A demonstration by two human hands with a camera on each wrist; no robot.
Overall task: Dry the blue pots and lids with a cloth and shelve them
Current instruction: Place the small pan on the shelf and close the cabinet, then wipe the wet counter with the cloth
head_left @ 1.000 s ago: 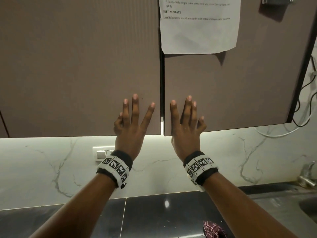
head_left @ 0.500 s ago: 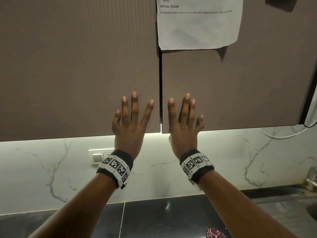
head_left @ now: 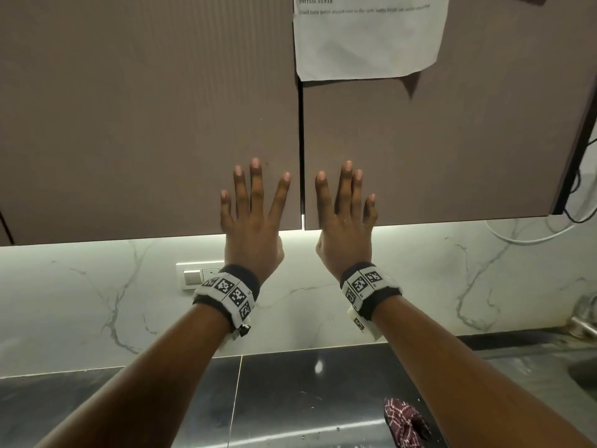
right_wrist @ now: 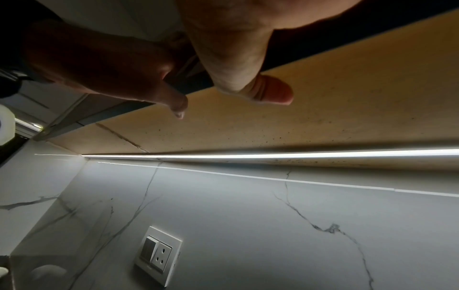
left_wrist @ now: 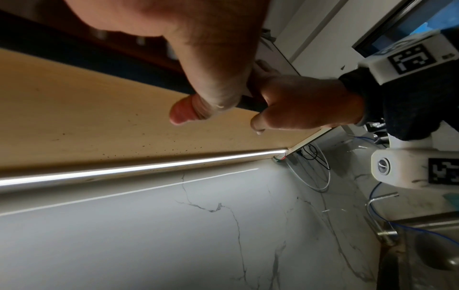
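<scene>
Two brown cabinet doors (head_left: 420, 150) each bear one hand, left hand (head_left: 253, 221) and right hand (head_left: 344, 224), fingers straight.

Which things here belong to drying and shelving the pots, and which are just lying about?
Job:
left hand flat on left cupboard door
right hand flat on right cupboard door
patterned cloth on counter

Lying about:
paper sheet
wall switch
white cable
tap

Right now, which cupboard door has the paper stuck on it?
The right cupboard door, under the right hand. The white paper hangs at its top; the left cupboard door is bare.
</scene>
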